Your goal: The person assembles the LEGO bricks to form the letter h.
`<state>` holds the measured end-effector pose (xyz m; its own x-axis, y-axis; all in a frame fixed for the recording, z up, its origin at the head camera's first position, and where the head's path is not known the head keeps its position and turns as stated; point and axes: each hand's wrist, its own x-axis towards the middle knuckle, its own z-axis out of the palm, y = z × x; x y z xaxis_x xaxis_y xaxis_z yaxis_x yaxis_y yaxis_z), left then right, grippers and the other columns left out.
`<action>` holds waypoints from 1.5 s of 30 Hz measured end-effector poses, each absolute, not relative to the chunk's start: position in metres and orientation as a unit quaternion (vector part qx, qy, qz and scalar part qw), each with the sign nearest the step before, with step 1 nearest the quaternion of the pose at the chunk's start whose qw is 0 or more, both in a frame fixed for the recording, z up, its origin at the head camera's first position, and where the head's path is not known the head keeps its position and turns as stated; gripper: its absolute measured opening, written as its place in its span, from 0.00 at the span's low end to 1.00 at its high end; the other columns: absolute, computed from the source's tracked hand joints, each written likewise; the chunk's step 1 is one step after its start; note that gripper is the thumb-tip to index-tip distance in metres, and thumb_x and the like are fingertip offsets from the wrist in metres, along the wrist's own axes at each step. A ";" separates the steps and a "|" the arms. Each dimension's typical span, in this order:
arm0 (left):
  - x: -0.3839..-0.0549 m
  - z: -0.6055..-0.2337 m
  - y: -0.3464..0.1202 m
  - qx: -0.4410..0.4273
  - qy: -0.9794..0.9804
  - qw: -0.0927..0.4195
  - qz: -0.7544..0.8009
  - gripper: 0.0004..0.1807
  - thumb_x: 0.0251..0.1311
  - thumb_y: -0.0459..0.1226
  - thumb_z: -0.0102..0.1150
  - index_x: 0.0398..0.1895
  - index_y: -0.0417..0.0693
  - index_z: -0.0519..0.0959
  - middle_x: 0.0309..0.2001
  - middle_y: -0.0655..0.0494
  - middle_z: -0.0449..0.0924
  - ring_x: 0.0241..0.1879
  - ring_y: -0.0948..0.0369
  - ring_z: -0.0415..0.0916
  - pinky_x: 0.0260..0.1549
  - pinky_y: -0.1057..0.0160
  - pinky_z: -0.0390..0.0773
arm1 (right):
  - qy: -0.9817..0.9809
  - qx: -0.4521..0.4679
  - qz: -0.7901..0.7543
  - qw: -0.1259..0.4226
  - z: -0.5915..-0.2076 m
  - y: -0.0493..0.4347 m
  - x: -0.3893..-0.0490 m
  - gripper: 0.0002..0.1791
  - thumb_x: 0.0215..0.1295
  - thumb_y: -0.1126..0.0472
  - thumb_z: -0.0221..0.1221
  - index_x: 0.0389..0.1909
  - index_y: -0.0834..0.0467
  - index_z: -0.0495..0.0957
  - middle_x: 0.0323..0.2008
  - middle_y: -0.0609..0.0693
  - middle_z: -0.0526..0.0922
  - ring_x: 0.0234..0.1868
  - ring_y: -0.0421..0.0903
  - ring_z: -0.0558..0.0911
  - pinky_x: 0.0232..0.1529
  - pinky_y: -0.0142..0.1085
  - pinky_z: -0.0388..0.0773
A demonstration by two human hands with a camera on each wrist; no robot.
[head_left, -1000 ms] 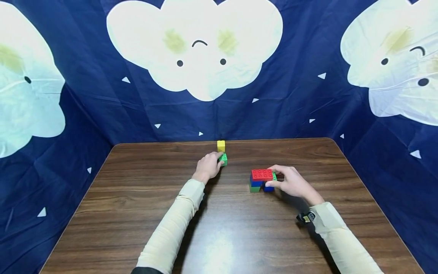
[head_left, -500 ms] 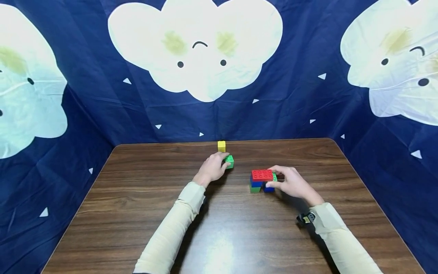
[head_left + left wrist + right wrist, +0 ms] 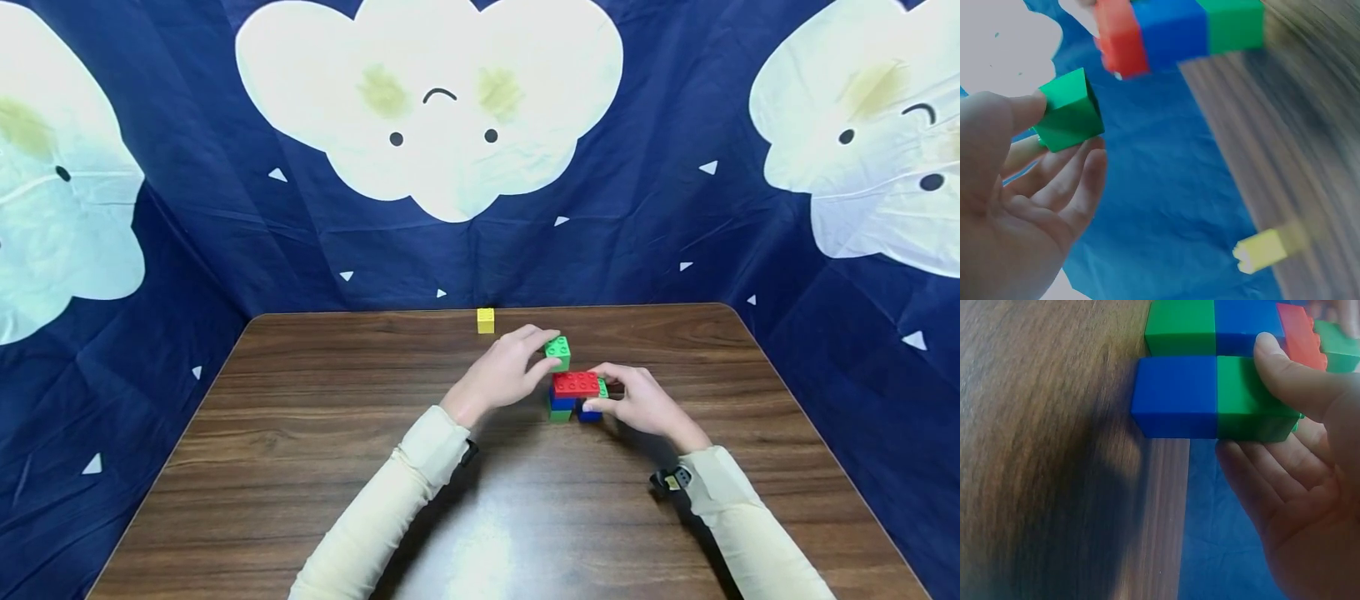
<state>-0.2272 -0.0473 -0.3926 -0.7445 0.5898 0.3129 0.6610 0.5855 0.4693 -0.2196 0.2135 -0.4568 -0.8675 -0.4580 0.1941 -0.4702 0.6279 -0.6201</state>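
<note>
My left hand (image 3: 501, 373) pinches a green toy building block (image 3: 558, 353) between thumb and fingers, raised just behind a small block structure. The structure's left stack has a green block (image 3: 1179, 328) at the bottom, a blue block (image 3: 1247, 325) above it and a long red brick (image 3: 576, 384) on top. Close beside it is a shorter stack, a second green block (image 3: 1250, 400) on a second blue block (image 3: 1175, 397). My right hand (image 3: 637, 400) grips that upper green block, thumb on one side and fingers on the other.
A yellow block (image 3: 486, 322) stands near the back edge of the wooden table (image 3: 300, 433). Behind the table hangs a dark blue cloth (image 3: 645, 250) with white clouds on it.
My left hand has lifted the green block from near the yellow block and carried it right, to just behind the red brick. My right hand has stayed in place on the structure.
</note>
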 end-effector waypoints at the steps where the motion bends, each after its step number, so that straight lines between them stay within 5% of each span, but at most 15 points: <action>1: -0.224 -0.390 -0.045 -0.358 -0.887 0.063 -0.284 0.24 0.73 0.43 0.57 0.67 0.41 0.74 0.54 0.49 0.81 0.50 0.56 0.81 0.53 0.59 0.80 | -0.902 0.258 0.346 0.010 -0.457 0.214 -0.219 0.18 0.59 0.55 0.73 0.49 0.53 0.83 0.39 0.44 0.88 0.41 0.40 0.85 0.46 0.41 0.83; 16: -0.216 -0.394 -0.033 -0.380 -0.891 0.033 -0.245 0.22 0.73 0.43 0.58 0.63 0.39 0.77 0.53 0.49 0.82 0.47 0.57 0.82 0.52 0.61 0.81 | -0.903 0.257 0.345 0.003 -0.455 0.212 -0.219 0.17 0.58 0.57 0.73 0.48 0.51 0.82 0.37 0.41 0.87 0.39 0.38 0.85 0.44 0.38 0.83; 24: -0.219 -0.386 -0.024 -0.353 -0.917 0.000 -0.184 0.22 0.71 0.45 0.60 0.61 0.43 0.79 0.44 0.52 0.79 0.34 0.61 0.73 0.35 0.67 0.76 | -0.900 0.258 0.350 0.003 -0.456 0.213 -0.219 0.18 0.58 0.56 0.74 0.48 0.51 0.83 0.38 0.42 0.87 0.39 0.39 0.84 0.43 0.38 0.83; 36: -0.223 -0.372 -0.014 -0.321 -0.938 -0.042 -0.126 0.13 0.66 0.50 0.65 0.35 0.50 0.80 0.29 0.58 0.75 0.29 0.62 0.73 0.28 0.64 0.74 | -0.900 0.263 0.347 0.009 -0.457 0.212 -0.219 0.18 0.58 0.56 0.74 0.48 0.52 0.83 0.39 0.43 0.87 0.36 0.37 0.82 0.40 0.36 0.81; 45: -0.224 -0.377 -0.015 -0.320 -0.938 -0.043 -0.126 0.11 0.65 0.49 0.67 0.37 0.53 0.82 0.28 0.60 0.73 0.29 0.62 0.71 0.25 0.65 0.71 | -0.908 0.249 0.335 0.006 -0.459 0.208 -0.217 0.19 0.58 0.57 0.74 0.49 0.54 0.83 0.40 0.45 0.87 0.34 0.40 0.78 0.37 0.36 0.79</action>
<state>-0.2242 -0.0152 -0.3767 -0.7909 0.6120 -0.0003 0.5901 0.7628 0.2645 -0.2174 0.2081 -0.4593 -0.8755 -0.4489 0.1786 -0.4573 0.6507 -0.6063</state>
